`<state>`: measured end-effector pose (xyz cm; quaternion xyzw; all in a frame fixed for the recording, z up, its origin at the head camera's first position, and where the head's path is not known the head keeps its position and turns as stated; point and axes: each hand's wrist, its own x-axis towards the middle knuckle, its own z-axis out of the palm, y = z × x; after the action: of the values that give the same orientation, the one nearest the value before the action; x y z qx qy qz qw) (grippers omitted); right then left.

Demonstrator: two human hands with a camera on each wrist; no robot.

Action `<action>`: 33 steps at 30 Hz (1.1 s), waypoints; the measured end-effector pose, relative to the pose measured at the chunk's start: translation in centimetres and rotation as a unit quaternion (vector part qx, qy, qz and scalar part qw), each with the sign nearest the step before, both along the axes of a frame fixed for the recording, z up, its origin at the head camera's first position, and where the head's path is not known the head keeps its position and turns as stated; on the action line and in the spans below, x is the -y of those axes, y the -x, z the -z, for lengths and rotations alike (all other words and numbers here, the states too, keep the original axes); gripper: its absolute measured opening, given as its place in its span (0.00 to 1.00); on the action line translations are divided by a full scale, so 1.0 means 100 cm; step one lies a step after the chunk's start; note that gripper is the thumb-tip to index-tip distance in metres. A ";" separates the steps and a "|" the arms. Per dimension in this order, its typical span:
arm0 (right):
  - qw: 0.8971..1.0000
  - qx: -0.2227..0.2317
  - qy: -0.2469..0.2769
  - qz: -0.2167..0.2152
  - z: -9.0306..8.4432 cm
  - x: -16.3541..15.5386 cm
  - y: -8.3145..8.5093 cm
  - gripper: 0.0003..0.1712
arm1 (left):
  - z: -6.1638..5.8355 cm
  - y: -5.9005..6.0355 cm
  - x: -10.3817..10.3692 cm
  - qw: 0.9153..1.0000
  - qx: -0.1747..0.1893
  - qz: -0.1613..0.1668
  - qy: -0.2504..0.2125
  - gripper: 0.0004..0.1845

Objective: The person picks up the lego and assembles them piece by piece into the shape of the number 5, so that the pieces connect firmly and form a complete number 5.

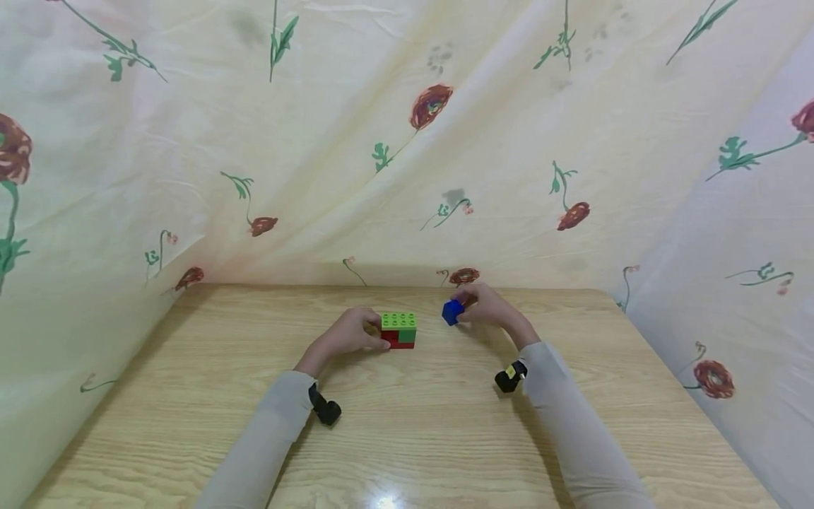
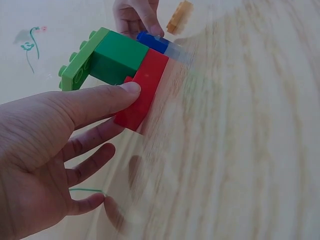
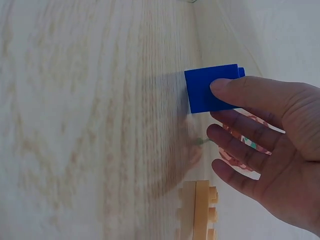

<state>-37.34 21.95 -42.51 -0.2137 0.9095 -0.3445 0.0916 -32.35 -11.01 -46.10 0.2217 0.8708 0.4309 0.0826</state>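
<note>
A small stack of toy building bricks stands on the table: a red brick (image 2: 145,92) below, a dark green brick (image 2: 120,55) on it and a light green plate (image 1: 398,320) on top. My left hand (image 1: 352,331) holds the stack from its left side, thumb across the red brick. To the right, a blue brick (image 3: 210,90) is pinched between the thumb and fingers of my right hand (image 1: 488,305). In the right wrist view the blue brick sits close to the tabletop, a stud showing at its upper edge. Other right fingers are loosely bent beneath the thumb.
An orange brick (image 3: 201,212) with studs lies near my right hand; the head view hides it. The wooden table (image 1: 407,424) ends at the back against a flowered cloth (image 1: 331,141), which also hangs at both sides.
</note>
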 end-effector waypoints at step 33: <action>0.999 -0.027 0.021 -0.011 0.001 0.014 -0.006 0.20 | 0.000 0.003 0.000 1.000 -0.013 0.005 0.000 0.13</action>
<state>-36.75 20.59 -42.61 -0.2344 0.9017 -0.3572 0.0661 -32.60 -11.02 -46.15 0.2316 0.8707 0.4275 0.0735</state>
